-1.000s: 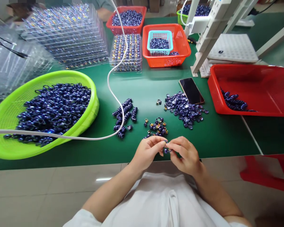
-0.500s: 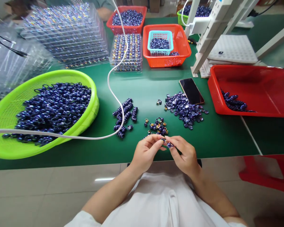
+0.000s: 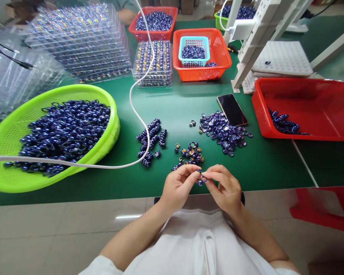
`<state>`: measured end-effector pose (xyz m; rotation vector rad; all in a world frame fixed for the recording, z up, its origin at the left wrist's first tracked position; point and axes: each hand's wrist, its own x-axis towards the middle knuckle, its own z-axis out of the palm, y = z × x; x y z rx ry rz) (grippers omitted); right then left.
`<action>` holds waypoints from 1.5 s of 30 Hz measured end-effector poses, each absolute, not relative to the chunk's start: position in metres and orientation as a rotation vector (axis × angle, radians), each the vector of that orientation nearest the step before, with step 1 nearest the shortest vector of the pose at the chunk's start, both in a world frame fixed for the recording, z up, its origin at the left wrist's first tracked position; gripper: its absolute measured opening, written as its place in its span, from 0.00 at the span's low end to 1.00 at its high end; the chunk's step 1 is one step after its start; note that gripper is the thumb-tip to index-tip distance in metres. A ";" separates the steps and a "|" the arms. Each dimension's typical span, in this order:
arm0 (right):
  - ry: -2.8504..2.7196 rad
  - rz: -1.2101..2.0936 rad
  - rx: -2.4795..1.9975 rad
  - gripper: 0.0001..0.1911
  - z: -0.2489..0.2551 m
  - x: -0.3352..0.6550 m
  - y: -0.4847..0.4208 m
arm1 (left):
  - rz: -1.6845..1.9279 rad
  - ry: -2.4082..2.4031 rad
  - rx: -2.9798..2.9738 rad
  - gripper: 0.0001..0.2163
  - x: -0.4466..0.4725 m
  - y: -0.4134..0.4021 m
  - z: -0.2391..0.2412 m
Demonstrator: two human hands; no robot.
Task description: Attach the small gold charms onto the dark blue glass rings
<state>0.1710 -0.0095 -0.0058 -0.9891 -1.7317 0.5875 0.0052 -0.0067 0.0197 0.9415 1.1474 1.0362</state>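
Observation:
Just over the table's front edge, my left hand (image 3: 176,187) pinches a small dark-blue piece, mostly covered by the fingertips. Opposite it, my right hand (image 3: 225,187) is closed at finger and thumb on a thin dark-blue ring (image 3: 200,183) with a shiny round head, which hangs between both hands. The two parts meet or nearly meet; I cannot tell how they join. Just beyond my fingers lies a small pile of dark-blue and gold pieces (image 3: 192,153). Farther right is a heap of dark-blue round caps (image 3: 225,133). Stacked dark-blue rings (image 3: 152,130) lie to the left.
A green basket (image 3: 114,114) of dark-blue rings fills the left side, crossed by a white cable (image 3: 132,95). A phone (image 3: 232,109) touches the cap heap. A red tray (image 3: 318,110) stands right. Behind are filled clear trays (image 3: 151,65) and an orange basket (image 3: 223,68).
The ring's round head has swung down and slightly left between my fingers. My right hand has shifted a little to the right; the left has barely moved.

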 end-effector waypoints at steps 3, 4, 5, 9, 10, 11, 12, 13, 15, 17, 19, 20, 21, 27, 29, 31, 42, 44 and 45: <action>-1.717 0.587 -1.015 0.16 -0.005 0.172 -0.009 | 1.038 1.171 1.025 0.07 0.005 -0.009 0.018; -1.717 0.587 -1.016 0.16 -0.005 0.172 -0.009 | 1.035 1.173 1.051 0.07 0.004 -0.009 0.017; -1.718 0.586 -1.016 0.16 -0.005 0.172 -0.009 | 1.031 1.173 1.078 0.07 0.004 -0.010 0.017; -1.726 0.569 -1.013 0.16 -0.005 0.171 -0.008 | 1.047 1.157 1.203 0.06 0.004 -0.010 0.015; -1.729 0.566 -1.012 0.16 -0.004 0.171 -0.007 | 1.057 1.154 1.235 0.06 0.004 -0.010 0.015; -1.732 0.565 -1.012 0.16 -0.004 0.171 -0.007 | 1.065 1.154 1.266 0.06 0.004 -0.010 0.015; -1.735 0.565 -1.014 0.15 -0.004 0.171 -0.007 | 1.070 1.158 1.295 0.06 0.004 -0.010 0.015; -1.738 0.565 -1.021 0.15 -0.003 0.171 -0.007 | 1.071 1.164 1.323 0.06 0.003 -0.010 0.014; -1.748 0.548 -1.040 0.15 -0.003 0.171 -0.007 | 1.073 1.176 1.377 0.06 0.003 -0.010 0.013; -1.772 0.496 -1.057 0.14 -0.003 0.170 -0.008 | 1.078 1.182 1.427 0.06 0.003 -0.010 0.012; -1.807 0.427 -1.067 0.14 -0.002 0.169 -0.009 | 1.093 1.187 1.471 0.06 0.003 -0.011 0.012; -1.825 0.401 -1.073 0.15 -0.002 0.168 -0.009 | 1.100 1.190 1.489 0.06 0.003 -0.011 0.011; -1.839 0.381 -1.079 0.14 -0.002 0.168 -0.009 | 1.105 1.192 1.504 0.06 0.003 -0.011 0.011; -1.953 0.319 -1.101 0.12 0.005 0.172 -0.007 | 1.058 1.213 1.479 0.06 -0.001 -0.009 0.010; -2.025 0.324 -1.090 0.11 0.008 0.176 -0.005 | 1.004 1.221 1.419 0.06 -0.003 -0.007 0.010; -2.075 0.363 -1.068 0.11 0.011 0.178 -0.002 | 0.942 1.207 1.347 0.05 -0.005 -0.004 0.012; -1.709 0.894 -1.227 0.06 0.013 0.169 -0.005 | 1.002 1.259 1.346 0.05 -0.001 -0.006 0.011; -1.696 0.886 -1.228 0.06 0.011 0.169 -0.005 | 1.025 1.252 1.389 0.05 0.000 -0.006 0.010; -1.692 0.884 -1.226 0.06 0.011 0.169 -0.006 | 1.039 1.250 1.409 0.04 0.000 -0.006 0.009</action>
